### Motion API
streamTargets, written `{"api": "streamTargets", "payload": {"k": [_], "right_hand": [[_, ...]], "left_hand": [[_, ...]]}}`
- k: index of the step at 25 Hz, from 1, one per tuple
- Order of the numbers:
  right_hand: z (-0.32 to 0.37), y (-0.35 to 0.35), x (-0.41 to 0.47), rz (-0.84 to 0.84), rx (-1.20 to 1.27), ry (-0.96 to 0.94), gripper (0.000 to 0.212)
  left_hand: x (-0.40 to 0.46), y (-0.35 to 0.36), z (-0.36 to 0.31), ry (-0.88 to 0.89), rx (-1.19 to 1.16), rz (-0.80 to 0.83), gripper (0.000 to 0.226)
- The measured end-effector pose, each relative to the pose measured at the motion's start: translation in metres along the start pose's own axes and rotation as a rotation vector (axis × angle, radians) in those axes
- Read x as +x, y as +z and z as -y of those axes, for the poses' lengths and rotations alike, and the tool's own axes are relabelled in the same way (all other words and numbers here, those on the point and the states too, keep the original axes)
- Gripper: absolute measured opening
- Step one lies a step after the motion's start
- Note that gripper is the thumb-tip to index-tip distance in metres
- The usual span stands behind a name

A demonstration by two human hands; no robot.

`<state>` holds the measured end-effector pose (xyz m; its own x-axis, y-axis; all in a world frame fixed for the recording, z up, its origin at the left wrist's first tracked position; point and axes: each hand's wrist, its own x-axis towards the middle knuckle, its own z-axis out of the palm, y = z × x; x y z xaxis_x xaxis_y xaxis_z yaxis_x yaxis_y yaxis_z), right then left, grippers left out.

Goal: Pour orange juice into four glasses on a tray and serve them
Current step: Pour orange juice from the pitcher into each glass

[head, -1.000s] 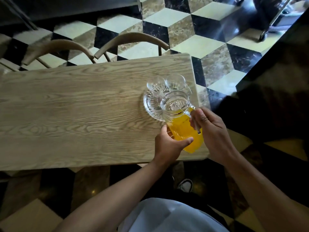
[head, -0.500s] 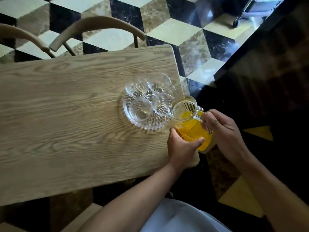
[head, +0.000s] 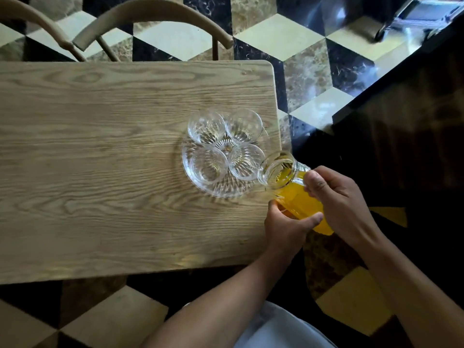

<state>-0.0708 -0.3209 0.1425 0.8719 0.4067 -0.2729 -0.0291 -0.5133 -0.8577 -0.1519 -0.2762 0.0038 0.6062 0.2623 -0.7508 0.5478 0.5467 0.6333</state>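
A round clear glass tray (head: 221, 189) sits near the right end of the wooden table (head: 100, 159). On it stand several empty clear glasses, among them the near right glass (head: 244, 162) and the near left glass (head: 208, 165). A glass jug of orange juice (head: 293, 192) is tilted with its mouth at the rim of the near right glass. My right hand (head: 341, 204) grips the jug's handle side. My left hand (head: 288, 227) supports the jug's body from below. No juice shows in any glass.
Two curved wooden chair backs (head: 155, 18) stand behind the table's far edge. The floor is patterned in black, cream and brown tiles (head: 308, 71). A dark counter (head: 414, 126) rises at the right. The table's right edge lies just past the tray.
The jug has tipped further over, its mouth now lowered toward the near right glass. Both hands kept their hold and shifted slightly right with it. The camera moved closer over the tray.
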Motion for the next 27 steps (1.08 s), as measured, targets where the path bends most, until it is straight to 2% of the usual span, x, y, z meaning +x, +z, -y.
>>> {"api": "streamTargets", "payload": {"k": [4,9,19,20,23,24,25,27], "right_hand": [[0.001,-0.001,0.011,0.012,-0.053,0.03,0.032],[0.003,0.002,0.021,0.03,-0.133,0.053,0.034],[0.012,0.005,0.033,0.035,-0.217,0.088,0.037],[0.013,0.005,0.035,0.036,-0.232,0.098,0.037],[0.015,0.004,0.038,0.049,-0.276,0.112,0.035],[0.016,0.004,0.038,0.053,-0.282,0.116,0.034],[0.016,0.004,0.039,0.057,-0.286,0.119,0.033],[0.017,0.004,0.041,0.061,-0.296,0.122,0.033]], "left_hand": [[0.003,0.013,0.004,-0.032,-0.105,-0.019,0.084],[0.008,0.016,0.003,-0.042,-0.119,-0.033,0.093],[0.001,0.017,-0.007,-0.027,-0.05,-0.076,0.07],[0.002,0.018,-0.008,-0.034,-0.026,-0.085,0.075],[0.004,0.02,-0.008,-0.025,0.053,-0.126,0.116],[0.005,0.021,-0.007,-0.031,0.079,-0.133,0.12],[0.005,0.02,-0.007,-0.029,0.095,-0.123,0.116],[0.006,0.017,-0.007,-0.029,0.104,-0.1,0.09]]}}
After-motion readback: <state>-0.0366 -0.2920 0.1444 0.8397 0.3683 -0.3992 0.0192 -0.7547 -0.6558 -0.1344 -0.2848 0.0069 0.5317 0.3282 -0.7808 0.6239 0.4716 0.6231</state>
